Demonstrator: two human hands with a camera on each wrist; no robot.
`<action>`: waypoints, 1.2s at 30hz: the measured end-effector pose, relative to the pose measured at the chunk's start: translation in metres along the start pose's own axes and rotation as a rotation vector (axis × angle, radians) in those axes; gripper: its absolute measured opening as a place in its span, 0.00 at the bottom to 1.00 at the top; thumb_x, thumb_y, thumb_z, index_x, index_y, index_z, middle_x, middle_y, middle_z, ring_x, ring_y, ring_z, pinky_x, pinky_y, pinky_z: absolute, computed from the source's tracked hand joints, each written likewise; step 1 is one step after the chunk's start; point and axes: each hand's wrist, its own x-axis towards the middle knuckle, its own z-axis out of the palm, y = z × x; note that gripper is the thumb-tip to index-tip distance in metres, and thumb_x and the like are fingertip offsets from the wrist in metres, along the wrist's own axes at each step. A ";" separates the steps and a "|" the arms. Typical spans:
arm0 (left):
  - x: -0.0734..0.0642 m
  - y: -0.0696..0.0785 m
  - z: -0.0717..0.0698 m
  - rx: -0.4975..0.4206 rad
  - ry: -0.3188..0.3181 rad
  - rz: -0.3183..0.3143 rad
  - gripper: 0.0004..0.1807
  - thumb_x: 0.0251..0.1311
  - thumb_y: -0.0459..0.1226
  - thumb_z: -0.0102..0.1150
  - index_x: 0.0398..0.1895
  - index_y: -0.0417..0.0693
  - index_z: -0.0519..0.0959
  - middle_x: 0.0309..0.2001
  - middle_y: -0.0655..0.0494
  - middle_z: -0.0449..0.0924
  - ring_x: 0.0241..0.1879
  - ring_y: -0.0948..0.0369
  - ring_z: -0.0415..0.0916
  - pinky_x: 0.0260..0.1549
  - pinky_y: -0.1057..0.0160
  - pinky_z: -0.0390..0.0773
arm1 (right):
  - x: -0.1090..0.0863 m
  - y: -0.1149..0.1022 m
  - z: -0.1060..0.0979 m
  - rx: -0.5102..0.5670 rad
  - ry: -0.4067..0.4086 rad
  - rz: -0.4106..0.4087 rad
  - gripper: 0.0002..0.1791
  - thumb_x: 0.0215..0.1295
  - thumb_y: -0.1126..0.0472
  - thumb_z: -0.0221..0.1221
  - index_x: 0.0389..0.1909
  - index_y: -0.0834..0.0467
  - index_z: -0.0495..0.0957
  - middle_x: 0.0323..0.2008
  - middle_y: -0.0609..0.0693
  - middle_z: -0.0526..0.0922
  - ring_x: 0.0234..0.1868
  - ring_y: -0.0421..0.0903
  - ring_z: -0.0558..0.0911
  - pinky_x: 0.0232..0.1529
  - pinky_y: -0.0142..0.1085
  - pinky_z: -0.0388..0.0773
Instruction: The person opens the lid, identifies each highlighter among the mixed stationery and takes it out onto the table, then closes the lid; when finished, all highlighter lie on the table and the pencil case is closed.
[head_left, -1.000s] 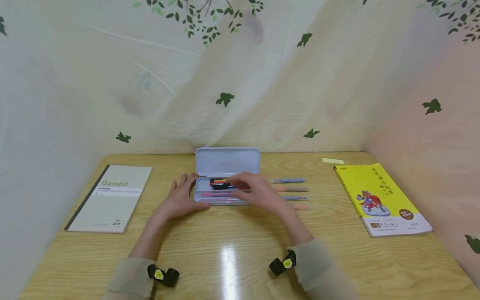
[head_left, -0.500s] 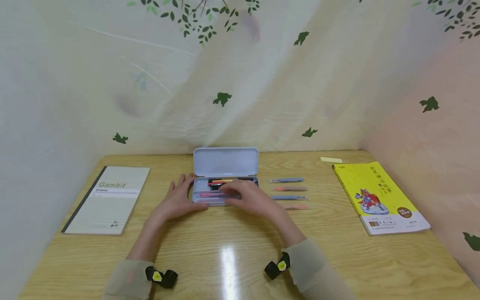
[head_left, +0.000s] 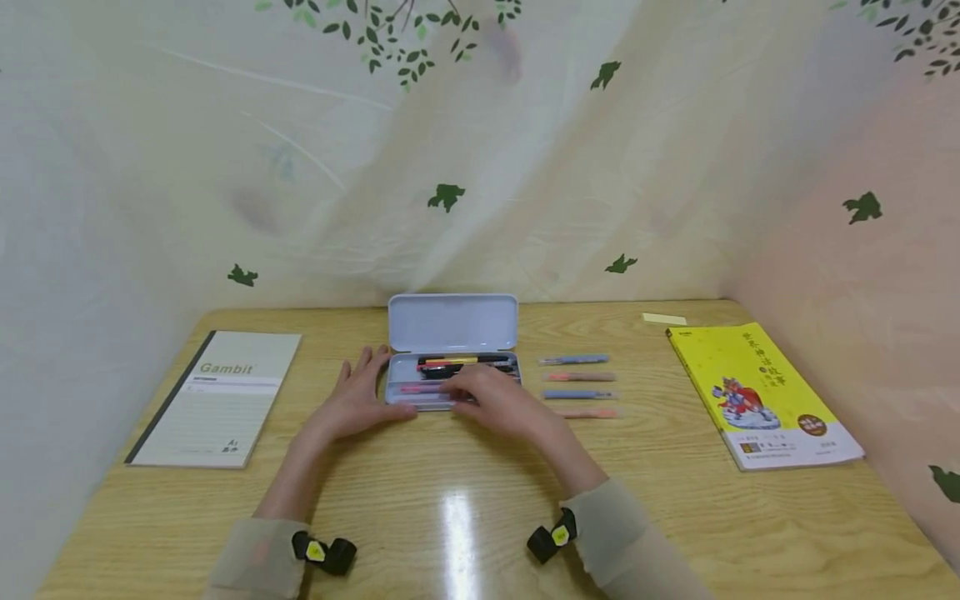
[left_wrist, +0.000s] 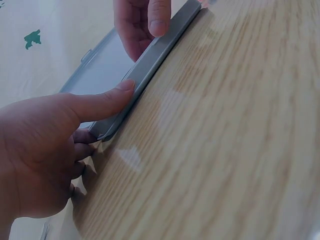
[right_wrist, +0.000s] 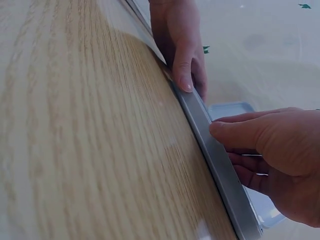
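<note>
A pale blue pencil case (head_left: 453, 323) stands near the back of the table, its lid raised. My left hand (head_left: 354, 402) grips its left end, the thumb along the front wall and the fingers round the corner, as the left wrist view shows. My right hand (head_left: 497, 400) reaches into the front part of the case with bent fingers, its thumb at the front rim in the right wrist view. I cannot tell whether it pinches a pen. Black pens (head_left: 432, 373) lie at the back of the case, and a pink pen (head_left: 417, 389) lies nearer the front, partly covered by the right fingers.
Right of the case, several pens (head_left: 579, 395) lie in a column, blue and orange-pink. A grey-white notebook (head_left: 217, 408) lies on the left, a yellow book (head_left: 757, 392) on the right. A pale yellow strip (head_left: 664, 319) rests at the back edge, before a printed curtain (head_left: 525, 208).
My right hand has moved left and slightly toward me over the case, uncovering the black pens and more of the pens on the table. The left hand keeps its hold on the case.
</note>
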 end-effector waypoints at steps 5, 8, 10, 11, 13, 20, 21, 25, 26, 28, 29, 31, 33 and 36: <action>0.000 -0.001 0.002 0.001 0.002 0.002 0.61 0.54 0.60 0.72 0.82 0.43 0.50 0.83 0.34 0.43 0.83 0.36 0.30 0.80 0.32 0.29 | 0.000 -0.002 0.002 -0.021 0.015 -0.009 0.14 0.74 0.60 0.61 0.56 0.55 0.85 0.49 0.51 0.88 0.53 0.47 0.83 0.59 0.44 0.81; 0.000 -0.001 0.001 0.004 0.005 0.002 0.61 0.54 0.60 0.72 0.82 0.43 0.50 0.83 0.35 0.43 0.83 0.36 0.30 0.80 0.32 0.29 | 0.000 -0.003 0.004 -0.037 0.020 -0.001 0.13 0.73 0.61 0.61 0.55 0.55 0.85 0.48 0.51 0.87 0.52 0.47 0.83 0.59 0.43 0.81; 0.000 -0.001 0.001 0.008 0.007 0.004 0.61 0.55 0.60 0.72 0.82 0.43 0.50 0.83 0.34 0.43 0.83 0.36 0.31 0.80 0.32 0.30 | 0.000 -0.003 0.004 -0.045 0.022 0.008 0.13 0.73 0.61 0.61 0.55 0.54 0.86 0.47 0.50 0.87 0.51 0.47 0.83 0.58 0.43 0.81; 0.000 -0.001 0.001 0.008 0.008 0.004 0.61 0.55 0.60 0.72 0.82 0.43 0.50 0.83 0.34 0.44 0.83 0.36 0.31 0.80 0.32 0.30 | 0.000 -0.004 0.005 -0.049 0.022 0.013 0.13 0.73 0.61 0.61 0.54 0.54 0.86 0.47 0.50 0.87 0.50 0.47 0.82 0.57 0.43 0.80; 0.000 -0.001 0.001 0.009 0.009 0.005 0.61 0.55 0.60 0.72 0.82 0.43 0.50 0.83 0.34 0.44 0.83 0.36 0.31 0.80 0.32 0.30 | 0.000 -0.004 0.005 -0.055 0.024 0.022 0.13 0.73 0.61 0.61 0.54 0.54 0.86 0.46 0.50 0.86 0.49 0.47 0.82 0.57 0.43 0.80; 0.001 0.000 0.001 0.013 0.014 0.003 0.61 0.55 0.59 0.72 0.82 0.43 0.50 0.83 0.34 0.44 0.83 0.36 0.31 0.80 0.32 0.30 | 0.000 -0.004 0.007 -0.055 0.032 0.038 0.12 0.74 0.61 0.60 0.54 0.53 0.85 0.46 0.50 0.85 0.49 0.47 0.81 0.57 0.43 0.79; 0.001 0.000 0.001 0.014 0.014 0.003 0.61 0.55 0.60 0.72 0.82 0.43 0.50 0.83 0.34 0.44 0.83 0.36 0.31 0.80 0.32 0.30 | 0.000 -0.004 0.007 -0.057 0.035 0.037 0.12 0.74 0.61 0.60 0.54 0.53 0.85 0.46 0.50 0.85 0.49 0.47 0.81 0.57 0.43 0.79; 0.000 0.000 0.000 0.013 0.015 0.003 0.61 0.54 0.59 0.73 0.82 0.43 0.50 0.83 0.34 0.44 0.83 0.36 0.31 0.80 0.32 0.30 | -0.001 -0.005 0.006 -0.053 0.046 0.030 0.12 0.74 0.62 0.60 0.54 0.53 0.85 0.46 0.51 0.85 0.50 0.47 0.81 0.59 0.44 0.79; 0.000 0.000 0.000 0.012 0.016 0.003 0.61 0.54 0.59 0.73 0.82 0.43 0.50 0.83 0.34 0.44 0.83 0.36 0.31 0.80 0.32 0.30 | -0.001 -0.005 0.005 -0.049 0.048 0.029 0.12 0.74 0.62 0.60 0.53 0.53 0.85 0.46 0.51 0.85 0.50 0.47 0.81 0.59 0.44 0.79; 0.000 0.000 0.001 0.011 0.018 0.006 0.61 0.54 0.59 0.73 0.82 0.43 0.50 0.83 0.33 0.44 0.83 0.36 0.31 0.80 0.32 0.29 | -0.001 -0.005 0.005 -0.046 0.052 0.030 0.12 0.74 0.62 0.60 0.53 0.53 0.85 0.46 0.51 0.85 0.50 0.47 0.81 0.58 0.44 0.79; 0.001 0.000 0.001 0.011 0.019 0.008 0.61 0.54 0.59 0.73 0.82 0.42 0.51 0.83 0.33 0.44 0.83 0.36 0.31 0.80 0.32 0.29 | -0.001 -0.005 0.005 -0.043 0.053 0.031 0.11 0.74 0.62 0.60 0.53 0.53 0.85 0.46 0.51 0.85 0.50 0.47 0.81 0.58 0.44 0.79; 0.000 0.000 0.001 0.010 0.021 0.011 0.61 0.54 0.59 0.73 0.82 0.42 0.51 0.82 0.33 0.44 0.83 0.36 0.31 0.79 0.32 0.29 | -0.001 -0.005 0.005 -0.042 0.055 0.034 0.11 0.74 0.62 0.60 0.53 0.53 0.85 0.46 0.50 0.85 0.50 0.47 0.81 0.58 0.44 0.79; 0.001 0.000 0.001 0.009 0.023 0.015 0.61 0.54 0.58 0.74 0.81 0.42 0.51 0.82 0.33 0.45 0.83 0.35 0.31 0.79 0.32 0.30 | -0.001 -0.005 0.005 -0.041 0.054 0.040 0.11 0.74 0.61 0.60 0.53 0.53 0.85 0.47 0.50 0.85 0.50 0.47 0.81 0.58 0.43 0.79; 0.001 0.000 0.001 0.009 0.025 0.017 0.61 0.53 0.59 0.74 0.81 0.42 0.52 0.82 0.33 0.45 0.83 0.35 0.32 0.79 0.31 0.30 | -0.001 -0.005 0.005 -0.041 0.058 0.042 0.11 0.74 0.61 0.61 0.53 0.52 0.85 0.46 0.50 0.85 0.50 0.46 0.81 0.57 0.43 0.79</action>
